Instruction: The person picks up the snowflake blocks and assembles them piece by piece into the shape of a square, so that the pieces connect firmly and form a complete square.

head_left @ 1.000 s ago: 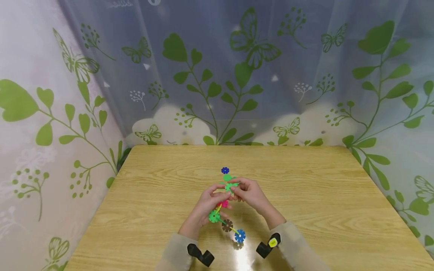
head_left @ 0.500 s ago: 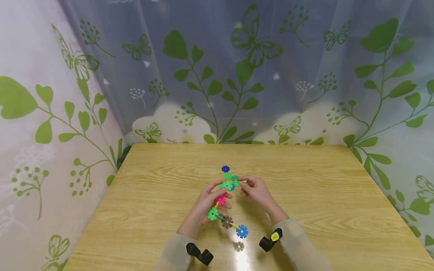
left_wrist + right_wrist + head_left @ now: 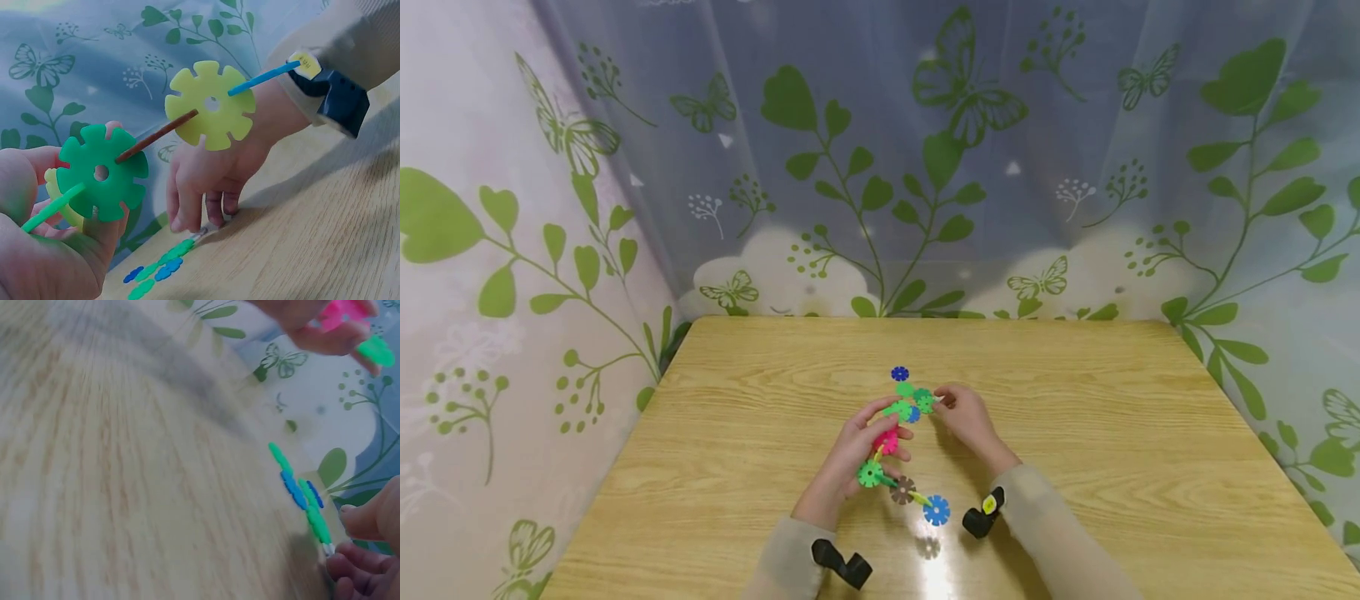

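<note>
My left hand point(image 3: 852, 454) holds a chain of notched plastic snowflake discs, pinching a light green disc point(image 3: 900, 411) at its upper end. A pink disc point(image 3: 886, 442), a green disc point(image 3: 870, 473), a brown disc point(image 3: 903, 490) and a blue disc point(image 3: 936, 510) hang along the chain. In the left wrist view, a yellow disc point(image 3: 212, 106) and a darker green disc point(image 3: 103, 172) show close up. My right hand point(image 3: 967, 421) is low over the table, thumb and fingers apart, with fingertips beside a small whitish disc point(image 3: 329, 549) near the loose green discs point(image 3: 317, 524).
Several loose discs lie flat on the wooden table point(image 3: 737, 417), among them a dark blue disc point(image 3: 899, 373) farthest back and a blue one point(image 3: 169, 269). The chain's free end hangs above the table, casting a shadow. A printed curtain point(image 3: 850, 167) stands behind the table.
My right hand has drawn away from the left hand's fingers and moved right, to the loose discs. My left hand has shifted slightly left with the chain still in it.
</note>
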`<state>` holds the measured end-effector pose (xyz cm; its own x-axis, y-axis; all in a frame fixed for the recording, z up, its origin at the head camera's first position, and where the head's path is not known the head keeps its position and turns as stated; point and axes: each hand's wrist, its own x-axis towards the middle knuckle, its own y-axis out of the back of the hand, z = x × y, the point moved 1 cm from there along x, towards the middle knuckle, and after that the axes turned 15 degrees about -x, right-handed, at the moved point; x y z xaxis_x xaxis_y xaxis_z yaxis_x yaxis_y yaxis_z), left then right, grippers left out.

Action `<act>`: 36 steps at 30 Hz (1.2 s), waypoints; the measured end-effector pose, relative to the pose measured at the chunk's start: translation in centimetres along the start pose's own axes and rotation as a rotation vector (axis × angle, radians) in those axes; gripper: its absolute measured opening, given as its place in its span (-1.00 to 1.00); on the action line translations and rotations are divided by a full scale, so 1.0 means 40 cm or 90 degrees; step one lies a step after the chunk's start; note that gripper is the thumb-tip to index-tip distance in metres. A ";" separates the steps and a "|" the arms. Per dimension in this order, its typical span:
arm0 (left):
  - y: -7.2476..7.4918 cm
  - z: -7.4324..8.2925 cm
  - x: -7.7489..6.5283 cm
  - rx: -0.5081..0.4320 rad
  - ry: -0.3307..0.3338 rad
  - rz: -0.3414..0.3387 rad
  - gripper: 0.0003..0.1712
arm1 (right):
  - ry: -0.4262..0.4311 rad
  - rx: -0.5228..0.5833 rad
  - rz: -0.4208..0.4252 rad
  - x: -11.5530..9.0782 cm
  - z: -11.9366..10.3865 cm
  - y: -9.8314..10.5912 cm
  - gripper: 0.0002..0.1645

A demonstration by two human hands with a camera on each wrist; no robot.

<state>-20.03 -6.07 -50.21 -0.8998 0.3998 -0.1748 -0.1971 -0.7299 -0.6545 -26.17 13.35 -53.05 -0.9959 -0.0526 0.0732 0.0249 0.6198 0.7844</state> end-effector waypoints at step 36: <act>-0.003 0.005 0.003 0.041 -0.042 0.076 -0.47 | 0.086 0.318 0.029 -0.104 -0.101 0.063 -0.90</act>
<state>-20.21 -6.04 -50.03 -0.9413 0.2731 -0.1985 -0.1107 -0.8050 -0.5829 -21.61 11.98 -48.90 -0.9738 -0.0980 0.2053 -0.0099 0.9200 0.3918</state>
